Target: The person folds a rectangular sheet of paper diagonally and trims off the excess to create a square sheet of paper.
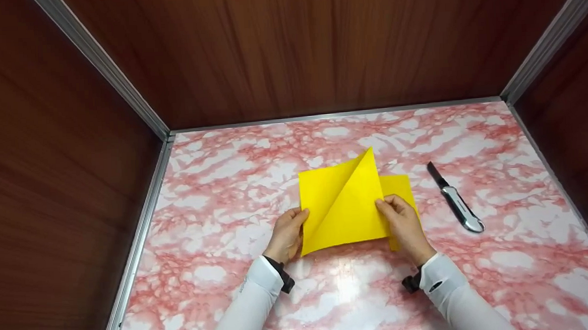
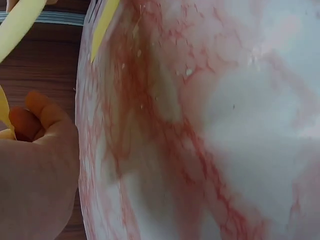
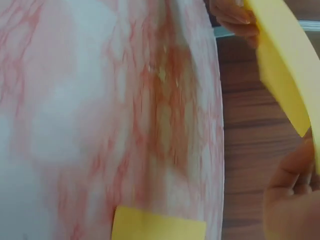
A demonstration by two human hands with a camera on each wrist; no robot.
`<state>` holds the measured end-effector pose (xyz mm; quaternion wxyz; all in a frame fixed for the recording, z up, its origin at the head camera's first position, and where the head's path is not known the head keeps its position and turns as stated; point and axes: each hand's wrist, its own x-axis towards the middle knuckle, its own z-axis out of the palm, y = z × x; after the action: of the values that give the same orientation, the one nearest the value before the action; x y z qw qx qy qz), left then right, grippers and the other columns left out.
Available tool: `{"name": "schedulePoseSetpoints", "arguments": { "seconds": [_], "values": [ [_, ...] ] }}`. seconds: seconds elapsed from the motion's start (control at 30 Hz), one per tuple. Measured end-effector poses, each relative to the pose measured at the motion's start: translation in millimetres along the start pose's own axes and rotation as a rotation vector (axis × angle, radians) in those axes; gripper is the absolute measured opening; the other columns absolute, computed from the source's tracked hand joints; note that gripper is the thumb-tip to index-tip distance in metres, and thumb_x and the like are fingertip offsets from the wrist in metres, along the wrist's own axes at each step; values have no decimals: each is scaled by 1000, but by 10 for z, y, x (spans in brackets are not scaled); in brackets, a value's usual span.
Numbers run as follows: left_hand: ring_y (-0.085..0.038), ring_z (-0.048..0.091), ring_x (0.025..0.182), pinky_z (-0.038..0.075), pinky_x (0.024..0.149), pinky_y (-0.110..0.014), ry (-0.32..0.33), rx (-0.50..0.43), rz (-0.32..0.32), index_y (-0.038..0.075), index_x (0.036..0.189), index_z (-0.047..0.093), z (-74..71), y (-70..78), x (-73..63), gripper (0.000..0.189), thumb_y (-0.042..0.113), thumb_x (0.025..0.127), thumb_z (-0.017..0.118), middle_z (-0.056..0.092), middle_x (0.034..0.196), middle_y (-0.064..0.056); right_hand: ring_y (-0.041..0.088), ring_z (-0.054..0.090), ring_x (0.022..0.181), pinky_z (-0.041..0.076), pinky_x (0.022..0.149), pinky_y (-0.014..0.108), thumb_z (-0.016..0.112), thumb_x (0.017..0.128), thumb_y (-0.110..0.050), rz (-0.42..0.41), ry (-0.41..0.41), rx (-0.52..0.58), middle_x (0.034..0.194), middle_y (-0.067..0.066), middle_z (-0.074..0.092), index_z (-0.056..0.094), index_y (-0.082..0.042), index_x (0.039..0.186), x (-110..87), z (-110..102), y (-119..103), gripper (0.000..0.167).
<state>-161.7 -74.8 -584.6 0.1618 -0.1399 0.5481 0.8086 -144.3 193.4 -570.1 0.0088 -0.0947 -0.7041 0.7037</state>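
Observation:
Both hands hold up a yellow sheet with a diagonal fold running from its lower left to a raised peak at the top right. The left hand pinches its left edge, thumb on the front face. On the opposite edge, the right hand pinches it between thumb and fingers. A second yellow piece lies on the table, partly hidden behind the held sheet and the right hand; its corner shows low in the right wrist view. In that view the held sheet bows above the tabletop.
A utility knife with its dark blade out lies to the right of the right hand. The table has a red-and-white marbled top. Dark wood-grain panels with metal edging stand at the back and both sides.

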Motion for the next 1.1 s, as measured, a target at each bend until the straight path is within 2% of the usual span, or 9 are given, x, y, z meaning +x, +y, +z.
{"name": "schedulePoseSetpoints", "arguments": {
  "seconds": [0.13, 0.3, 0.43, 0.6, 0.7, 0.83, 1.0, 1.1],
  "values": [
    [-18, 66, 79, 54, 71, -28, 90, 175, 91, -3, 107, 64, -55, 5, 60, 24, 21, 104, 62, 66, 91, -9, 17, 50, 69, 43, 62, 23, 72, 98, -30, 22, 15, -145, 79, 3, 55, 66, 1, 103, 30, -82, 66, 32],
    [-17, 61, 78, 52, 70, -26, 150, 463, 177, -1, 106, 69, -150, -17, 139, 24, 22, 101, 66, 65, 91, -7, 20, 55, 76, 48, 65, 22, 72, 98, -30, 58, -6, -320, 91, 8, 65, 72, 0, 109, 70, -155, 170, 32],
    [-17, 58, 78, 49, 70, -27, 201, 716, 204, 6, 104, 72, -191, -33, 189, 22, 27, 101, 67, 65, 90, -3, 22, 57, 77, 50, 66, 22, 72, 98, -27, 50, -25, -442, 95, 10, 67, 73, 1, 113, 100, -181, 226, 32],
    [-15, 59, 74, 50, 71, -32, 220, 936, 224, 13, 101, 73, -211, -41, 214, 20, 32, 100, 67, 66, 87, 2, 21, 56, 68, 48, 60, 25, 73, 96, -19, -3, -33, -536, 88, 9, 65, 60, -2, 123, 115, -166, 307, 34],
    [-14, 58, 70, 50, 70, -33, 224, 1036, 273, 14, 97, 73, -227, -56, 239, 18, 31, 100, 68, 65, 82, 3, 20, 54, 64, 45, 57, 26, 72, 96, -17, -64, -53, -625, 84, 7, 62, 57, -7, 121, 110, -148, 350, 31],
    [-13, 57, 65, 49, 69, -34, 247, 1148, 342, 15, 91, 72, -247, -90, 287, 15, 29, 98, 70, 64, 77, 5, 20, 53, 65, 45, 61, 32, 69, 98, -16, -143, -103, -745, 84, 5, 61, 66, -9, 121, 111, -123, 390, 25],
    [-13, 59, 67, 50, 73, -37, 267, 1215, 370, 17, 90, 72, -250, -131, 335, 14, 29, 97, 72, 66, 77, 7, 26, 63, 87, 54, 83, 45, 66, 99, -15, -172, -165, -838, 107, 11, 72, 72, -5, 127, 122, -100, 399, 30],
    [-14, 62, 70, 51, 78, -39, 273, 1252, 382, 17, 90, 72, -238, -144, 349, 14, 29, 97, 71, 67, 79, 8, 32, 67, 102, 52, 95, 52, 66, 99, -14, -177, -185, -874, 120, 16, 72, 70, -2, 130, 129, -95, 403, 33]
  ]
}}
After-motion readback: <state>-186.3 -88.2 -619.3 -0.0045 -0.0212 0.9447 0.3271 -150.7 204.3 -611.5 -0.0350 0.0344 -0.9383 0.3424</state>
